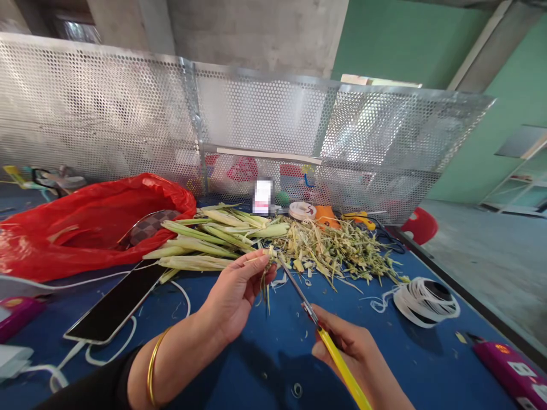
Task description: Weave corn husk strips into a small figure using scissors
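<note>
My left hand [239, 285], with a gold bangle on its wrist, pinches a small pale knotted piece of dried husk [270, 255] between thumb and fingers. Thin strands hang below it. My right hand [348, 347] grips what look like scissors [337, 356], seen edge-on, with a yellow handle and slim metal blades. Their tip points up-left and is at or very near the husk piece; whether it touches cannot be made out. Just beyond the hands lie long pale-green husks [205, 245] and a heap of dried, shredded plant pieces [337, 250].
On the blue table are a red plastic bag [94, 216], a dark phone [115, 307] with white cables, a spool of white cord [427, 302], purple tools [508, 364] at both sides, a tape roll [302, 210] and a yellow tool [359, 218]. A perforated metal screen [265, 108] stands behind.
</note>
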`<state>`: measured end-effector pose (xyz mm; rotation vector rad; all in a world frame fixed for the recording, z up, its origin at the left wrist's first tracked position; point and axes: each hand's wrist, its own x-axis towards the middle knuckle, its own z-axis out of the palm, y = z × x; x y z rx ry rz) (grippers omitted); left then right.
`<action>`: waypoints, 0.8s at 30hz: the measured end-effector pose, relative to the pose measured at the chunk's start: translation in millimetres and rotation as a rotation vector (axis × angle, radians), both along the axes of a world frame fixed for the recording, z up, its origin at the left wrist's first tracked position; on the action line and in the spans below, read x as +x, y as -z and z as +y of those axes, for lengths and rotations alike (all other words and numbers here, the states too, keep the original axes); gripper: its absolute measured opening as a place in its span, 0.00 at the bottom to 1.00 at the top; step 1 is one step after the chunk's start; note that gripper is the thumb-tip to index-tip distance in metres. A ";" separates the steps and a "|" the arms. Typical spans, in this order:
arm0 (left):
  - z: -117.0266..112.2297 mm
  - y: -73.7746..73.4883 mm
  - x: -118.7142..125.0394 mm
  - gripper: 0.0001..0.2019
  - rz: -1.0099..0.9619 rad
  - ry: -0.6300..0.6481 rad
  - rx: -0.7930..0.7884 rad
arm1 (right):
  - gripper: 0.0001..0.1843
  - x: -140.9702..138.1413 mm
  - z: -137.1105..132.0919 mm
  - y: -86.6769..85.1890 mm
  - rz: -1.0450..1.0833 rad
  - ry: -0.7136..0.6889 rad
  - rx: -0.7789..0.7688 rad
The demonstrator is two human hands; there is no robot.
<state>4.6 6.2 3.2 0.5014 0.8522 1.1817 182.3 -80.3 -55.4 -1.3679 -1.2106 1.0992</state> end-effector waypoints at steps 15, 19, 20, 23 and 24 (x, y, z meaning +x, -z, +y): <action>-1.0 -0.5 1.2 0.09 -0.014 0.084 -0.009 | 0.33 -1.1 -1.5 -18.7 0.211 0.110 -0.025; -4.8 0.0 2.5 0.05 0.017 0.110 -0.010 | 0.34 -4.7 -1.4 -25.3 0.215 0.183 -0.072; -6.0 0.6 2.8 0.04 0.033 0.117 -0.008 | 0.34 -5.6 -1.5 -26.9 0.219 0.197 -0.069; -10.0 3.6 4.2 0.07 0.086 0.142 0.032 | 0.33 -8.2 -2.2 -30.3 0.230 0.209 -0.061; -11.4 4.8 5.1 0.07 0.106 0.146 0.064 | 0.33 -8.7 -2.4 -30.6 0.232 0.206 -0.062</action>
